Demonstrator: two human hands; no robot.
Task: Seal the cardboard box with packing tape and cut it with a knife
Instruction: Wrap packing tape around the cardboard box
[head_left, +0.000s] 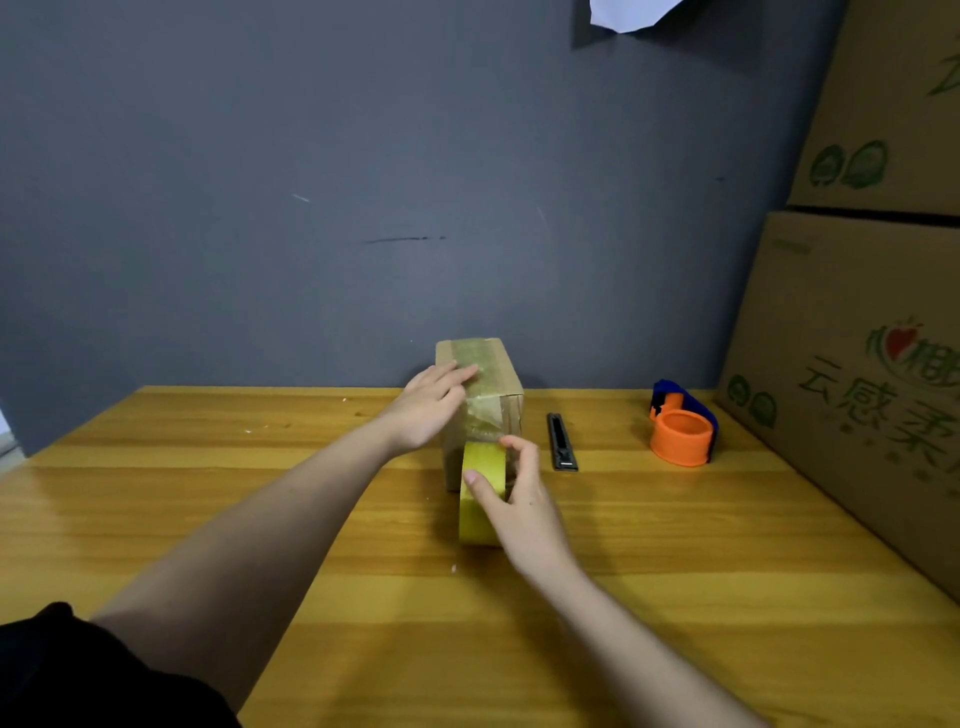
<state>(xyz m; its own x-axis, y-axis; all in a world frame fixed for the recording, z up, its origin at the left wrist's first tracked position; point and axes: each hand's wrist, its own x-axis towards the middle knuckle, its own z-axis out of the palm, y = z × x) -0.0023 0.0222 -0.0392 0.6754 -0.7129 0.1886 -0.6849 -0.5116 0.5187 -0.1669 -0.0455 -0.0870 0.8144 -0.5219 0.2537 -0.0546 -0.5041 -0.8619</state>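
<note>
A small cardboard box (511, 387) stands at the back of the wooden table (260, 493), with a strip of shiny tape running along its top and down its near face. My left hand (434, 405) lies on the box's top left, straight fingers pressing the tape flat. My right hand (511, 499) grips the yellowish tape roll (480, 467), which stands on edge against the foot of the box, thumb on its outer face and fingers over the top. A black utility knife (561, 441) lies on the table just right of the box, untouched.
An orange and blue tape dispenser (681, 428) sits further right. Large printed cartons (857, 338) are stacked along the table's right edge. A grey wall (311, 182) rises directly behind the box.
</note>
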